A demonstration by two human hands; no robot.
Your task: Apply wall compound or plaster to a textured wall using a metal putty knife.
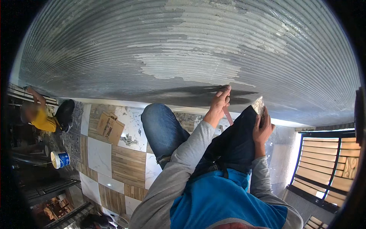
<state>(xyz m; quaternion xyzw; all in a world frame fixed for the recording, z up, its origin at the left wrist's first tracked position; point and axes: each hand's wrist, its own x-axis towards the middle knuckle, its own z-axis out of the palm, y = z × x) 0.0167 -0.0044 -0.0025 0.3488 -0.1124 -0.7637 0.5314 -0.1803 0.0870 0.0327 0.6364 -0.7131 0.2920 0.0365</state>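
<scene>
1 other person in a yellow shirt [45, 121] is at the far left, an arm raised toward the lower edge of the ridged wall sheet. A little to the right, a white and blue bucket [60, 159] stands on the floor, and a flattened piece of cardboard [109, 128] lies on the wood-look and white tiles [128, 164].

Across the top runs the grey ridged sheet [114, 45], with pale, ragged patches [190, 66] over its middle and a darker area along its lower edge. Just below it, the wearer's left knee [162, 120], in blue jeans, is bent upward.

From the lower middle, the left forearm, in a grey sleeve [187, 154], slants up and to the right. The left hand [219, 104] reaches the bottom of the sheet, wrist nearly straight, fingertips pointing up. Its fingers are narrow, closed on a thin brown strip [228, 116] that sticks out below the palm; how each finger grips it is hidden.

Farther right, the right forearm rises almost upright beside the right thigh [234, 139]. The right hand [263, 128] has its thumb and fingers around the lower part of a pale speckled piece [259, 104], which points up near the sheet. At the far right is a barred window [324, 168].
</scene>
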